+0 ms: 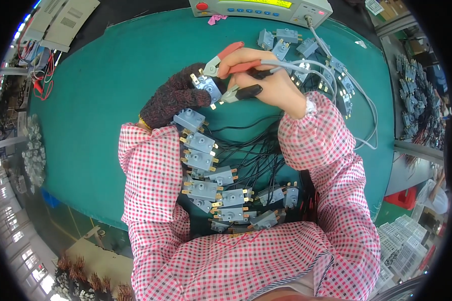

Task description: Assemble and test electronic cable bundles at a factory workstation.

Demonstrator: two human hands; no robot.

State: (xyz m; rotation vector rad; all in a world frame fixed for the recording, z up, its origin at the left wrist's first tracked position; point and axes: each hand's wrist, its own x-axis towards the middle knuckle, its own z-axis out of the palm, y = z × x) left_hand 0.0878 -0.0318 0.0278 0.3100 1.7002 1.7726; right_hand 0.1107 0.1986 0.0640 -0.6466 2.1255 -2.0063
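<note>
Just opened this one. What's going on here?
A person's gloved left hand holds a grey block with brass terminals over a green mat. Their bare right hand holds a red-handled clip and a black-handled clip close to its terminals; whether either grips one is unclear. More grey blocks lie nearer the person, and a bench instrument stands at the back.
</note>
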